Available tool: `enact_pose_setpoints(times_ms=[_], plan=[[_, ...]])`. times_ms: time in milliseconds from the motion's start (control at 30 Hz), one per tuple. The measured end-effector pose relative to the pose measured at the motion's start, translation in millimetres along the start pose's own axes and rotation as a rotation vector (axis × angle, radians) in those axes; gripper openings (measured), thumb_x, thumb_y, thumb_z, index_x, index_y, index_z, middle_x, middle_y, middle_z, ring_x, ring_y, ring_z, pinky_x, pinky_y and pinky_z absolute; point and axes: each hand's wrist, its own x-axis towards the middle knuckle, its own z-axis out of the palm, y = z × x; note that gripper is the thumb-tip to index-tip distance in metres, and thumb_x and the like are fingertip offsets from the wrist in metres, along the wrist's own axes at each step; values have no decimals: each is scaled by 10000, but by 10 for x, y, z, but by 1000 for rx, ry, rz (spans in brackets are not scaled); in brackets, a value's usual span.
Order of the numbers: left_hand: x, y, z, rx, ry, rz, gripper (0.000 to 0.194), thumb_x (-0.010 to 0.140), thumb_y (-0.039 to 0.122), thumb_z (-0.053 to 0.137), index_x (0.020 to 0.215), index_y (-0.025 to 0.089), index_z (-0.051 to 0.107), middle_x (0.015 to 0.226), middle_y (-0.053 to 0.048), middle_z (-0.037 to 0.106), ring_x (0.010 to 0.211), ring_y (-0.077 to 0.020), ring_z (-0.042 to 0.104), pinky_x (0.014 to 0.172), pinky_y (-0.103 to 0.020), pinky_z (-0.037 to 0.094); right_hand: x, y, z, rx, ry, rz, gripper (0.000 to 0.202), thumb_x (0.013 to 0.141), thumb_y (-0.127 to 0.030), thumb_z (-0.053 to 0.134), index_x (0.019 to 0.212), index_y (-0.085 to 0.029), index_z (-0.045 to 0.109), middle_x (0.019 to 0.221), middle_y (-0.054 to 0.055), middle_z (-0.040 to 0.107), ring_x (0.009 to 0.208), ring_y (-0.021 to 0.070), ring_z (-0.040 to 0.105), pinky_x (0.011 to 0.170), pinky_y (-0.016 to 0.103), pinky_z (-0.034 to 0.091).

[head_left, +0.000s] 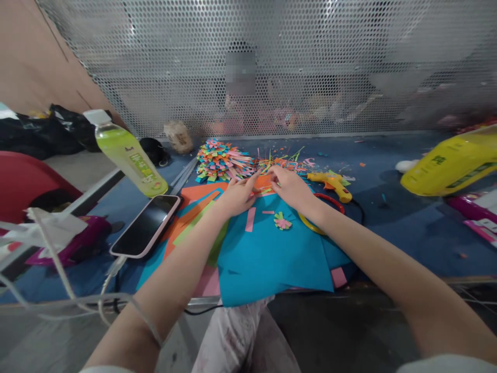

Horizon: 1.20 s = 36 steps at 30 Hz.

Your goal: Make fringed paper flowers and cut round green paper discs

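Note:
My left hand [241,196] reaches in over blue paper sheets [279,254], its fingers stretched toward the right and loosely apart. Facing it, my right hand [288,185] has its fingers bent down and pressed together; anything between them is too small to make out. An orange paper piece [264,182] with thin coloured strips lies between the two hands. Just beyond is a heap of cut paper strips [283,161]. A fringed, multicoloured paper bundle [219,160] stands behind my left hand. On the blue sheet lie a pink strip [250,219] and a small pink-green paper flower [282,221].
Right of my hands lies a yellow glue gun [334,185], near a red and yellow ring [330,199]. A phone [145,228] with a white cable and a green drink bottle [130,155] are at left. A yellow bottle [452,163] stands right; perforated metal [295,67] borders the back.

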Motion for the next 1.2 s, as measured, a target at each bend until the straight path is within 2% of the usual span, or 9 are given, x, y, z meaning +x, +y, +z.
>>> enact_pose_setpoints(times_ms=[133, 233, 367, 467, 733, 900, 1033, 1100, 1200], plan=[[113, -123, 30, -238, 69, -73, 771, 830, 217, 500, 1469, 144, 74, 1155, -108, 664, 1104, -205, 595, 921, -333, 428, -247, -20, -79, 1, -114, 25, 234, 852, -110, 452, 1062, -137, 552, 998, 105, 676, 905, 191, 616, 786, 285, 417], [214, -181, 42, -263, 76, -120, 837, 786, 249, 587, 1463, 135, 108, 1119, -114, 678, 1004, -195, 643, 842, -297, 477, -338, 1, -74, 48, -160, -29, 227, 839, -143, 507, 1057, -139, 569, 961, 91, 698, 930, 203, 624, 831, 308, 417], [286, -155, 75, -217, 21, -87, 792, 814, 266, 572, 1463, 139, 137, 1095, -101, 696, 1055, -210, 632, 875, -319, 476, -330, 48, -73, 115, -92, -16, 255, 846, -117, 460, 1071, -149, 578, 987, 87, 701, 919, 188, 638, 823, 304, 429], [286, -127, 98, -182, 35, -82, 720, 837, 245, 537, 1457, 143, 185, 1037, -80, 719, 1078, -205, 624, 903, -319, 465, -306, 81, -80, 115, -75, -4, 280, 837, -98, 459, 1088, -144, 572, 993, 84, 709, 964, 196, 634, 861, 326, 423], [310, -110, 123, -134, 71, -92, 648, 798, 111, 497, 1409, 169, 289, 938, -44, 734, 945, -186, 662, 813, -284, 483, -293, 105, -79, 125, -69, 50, 322, 841, -99, 470, 1151, -130, 550, 1037, 94, 707, 1004, 204, 640, 890, 334, 439], [374, -235, 158, -511, 245, -255, 739, 719, 146, 626, 1365, 119, 267, 803, -29, 733, 705, -134, 660, 683, -234, 487, -301, 93, -160, 140, -35, 146, 311, 859, -143, 494, 1165, -150, 545, 1069, 104, 696, 1011, 221, 644, 871, 341, 472], [400, -329, 174, -774, 267, -417, 698, 677, 191, 685, 1276, 100, 339, 761, -30, 726, 577, -112, 619, 572, -215, 461, -300, 110, -163, 149, -30, 192, 302, 868, -160, 493, 1164, -144, 549, 1064, 107, 697, 1011, 236, 647, 879, 367, 482], [410, -342, 184, -784, 273, -408, 674, 683, 184, 674, 1268, 92, 352, 790, -44, 729, 608, -122, 635, 577, -220, 466, -305, 115, -152, 143, -35, 198, 307, 867, -160, 491, 1167, -137, 549, 1084, 112, 692, 1019, 240, 645, 888, 369, 481], [416, -319, 181, -623, 244, -286, 662, 735, 182, 625, 1327, 107, 339, 869, -63, 737, 736, -151, 671, 670, -249, 493, -323, 106, -158, 88, -82, 211, 337, 861, -152, 488, 1192, -130, 545, 1092, 120, 688, 1010, 249, 646, 864, 372, 489]])
